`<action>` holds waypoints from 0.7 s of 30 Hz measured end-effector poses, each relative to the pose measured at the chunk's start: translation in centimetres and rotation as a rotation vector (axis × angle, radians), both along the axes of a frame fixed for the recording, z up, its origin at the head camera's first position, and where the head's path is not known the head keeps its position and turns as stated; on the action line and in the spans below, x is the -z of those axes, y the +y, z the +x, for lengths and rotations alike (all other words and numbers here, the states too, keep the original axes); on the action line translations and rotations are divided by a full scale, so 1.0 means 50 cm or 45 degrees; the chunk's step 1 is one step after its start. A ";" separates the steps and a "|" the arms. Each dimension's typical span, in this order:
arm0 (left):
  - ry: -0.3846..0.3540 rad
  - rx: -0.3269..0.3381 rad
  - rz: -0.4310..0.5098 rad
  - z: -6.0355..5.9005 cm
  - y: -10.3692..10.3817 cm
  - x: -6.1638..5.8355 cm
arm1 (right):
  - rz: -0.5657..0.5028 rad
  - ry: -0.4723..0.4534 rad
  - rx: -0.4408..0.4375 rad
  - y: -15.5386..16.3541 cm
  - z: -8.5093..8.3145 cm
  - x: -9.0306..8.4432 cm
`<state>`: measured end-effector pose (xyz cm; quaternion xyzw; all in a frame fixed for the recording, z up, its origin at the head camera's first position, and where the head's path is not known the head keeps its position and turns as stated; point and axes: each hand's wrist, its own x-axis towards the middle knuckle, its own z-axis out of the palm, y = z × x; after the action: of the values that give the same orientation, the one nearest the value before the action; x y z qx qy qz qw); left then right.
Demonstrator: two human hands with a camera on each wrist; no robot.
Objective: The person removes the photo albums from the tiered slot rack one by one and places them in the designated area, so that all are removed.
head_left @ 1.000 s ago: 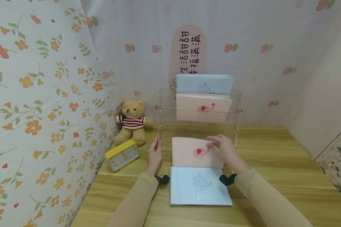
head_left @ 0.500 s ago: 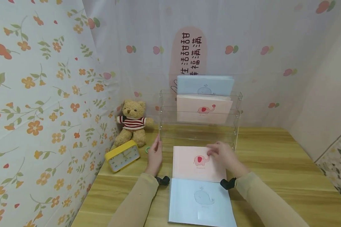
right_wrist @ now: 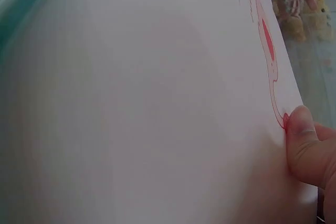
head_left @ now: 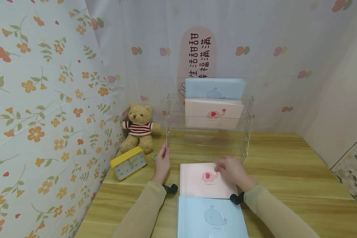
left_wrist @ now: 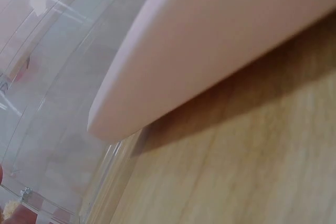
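Note:
A pink notebook (head_left: 206, 181) with a red elephant lies in front of a clear acrylic rack (head_left: 246, 132). My right hand (head_left: 223, 166) holds it near its far edge, thumb (right_wrist: 307, 145) on the cover (right_wrist: 157, 103). In the left wrist view the notebook's corner (left_wrist: 210, 40) hangs slightly above the wooden table (left_wrist: 252, 156). My left hand (head_left: 163, 158) stands on its edge with straight fingers at the rack's left front corner. A blue whale notebook (head_left: 211, 218) lies nearest me, its far edge under the pink one.
The rack holds a blue notebook (head_left: 215, 88) behind a pink one (head_left: 213, 114). A teddy bear (head_left: 138, 127) and a yellow clock (head_left: 128, 162) sit at the left by the flowered wall. A small green ring (head_left: 154, 156) lies near my left hand.
My right hand has drawn the pink notebook back from the rack toward me and lower over the table. The left hand has stayed at the rack's corner.

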<state>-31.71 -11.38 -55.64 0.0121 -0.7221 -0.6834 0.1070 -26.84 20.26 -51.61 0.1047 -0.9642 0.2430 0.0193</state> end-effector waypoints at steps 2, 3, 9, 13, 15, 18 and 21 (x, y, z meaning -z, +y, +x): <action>-0.002 0.006 0.006 0.000 0.001 0.001 | 0.005 0.000 0.009 0.002 -0.001 0.008; -0.002 0.008 0.012 -0.001 0.001 0.001 | 0.009 0.002 0.009 0.003 -0.001 0.010; 0.016 0.003 0.005 -0.001 0.002 0.002 | 0.059 -0.029 0.001 0.009 -0.005 0.023; 0.021 -0.013 -0.013 -0.001 0.002 0.001 | 0.107 -0.022 -0.014 0.006 -0.005 0.023; 0.022 -0.018 -0.014 -0.002 0.001 0.001 | 0.124 -0.001 -0.022 0.005 -0.004 0.022; 0.012 -0.012 -0.004 0.000 0.001 -0.001 | 0.125 0.019 -0.020 0.004 -0.001 0.022; 0.003 -0.011 -0.002 0.001 0.001 0.000 | 0.120 0.031 -0.017 0.005 0.002 0.025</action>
<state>-31.65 -11.35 -55.66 0.0143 -0.7225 -0.6823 0.1106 -26.73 20.51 -52.86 0.1150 -0.9735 0.1962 0.0245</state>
